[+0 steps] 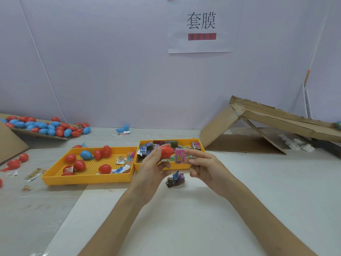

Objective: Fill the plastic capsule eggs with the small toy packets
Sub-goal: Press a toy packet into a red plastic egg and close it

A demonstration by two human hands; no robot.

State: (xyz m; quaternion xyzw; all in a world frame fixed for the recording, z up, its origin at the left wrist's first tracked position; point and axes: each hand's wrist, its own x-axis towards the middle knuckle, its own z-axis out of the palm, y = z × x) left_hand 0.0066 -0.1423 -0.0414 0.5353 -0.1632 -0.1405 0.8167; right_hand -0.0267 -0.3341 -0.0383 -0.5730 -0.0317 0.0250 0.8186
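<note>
White wall panels are boxing in this bench, and we're working over a pale table top (184, 228) (part wood-grain, part white sheet). Our left hand (153, 163) is curling its fingers around a red capsule egg (167, 152), holding it up over the right yellow tray (184, 139). Our right hand (206, 163) is pinching a pink toy packet (180, 155) between thumb and fingertips, just beside the egg. We can't tell from here whether the egg is open or whether it's a whole shell or just a half.

Handling-wise, we're guessing the egg is light, hard and glossy, so probably a bit slippery. Wrapping the fingers round its widest part seems the safest hold. The packet is looking like thin crinkly wrap, nearly weightless and squashy, so pinching it by its sides should let us fold it down to fit.

More packets are piling up in the right tray, a couple of loose packets (175, 180) are lying on the table near us, and red and blue eggs are sitting in the left yellow tray (88, 179). Far left, an egg pile (46, 126) is resting on cardboard.

As for writing, the paper sign (201, 24) on the wall is reading 套膜, with a blurred red bar under it. The print on the packets is too smeared to read.
</note>
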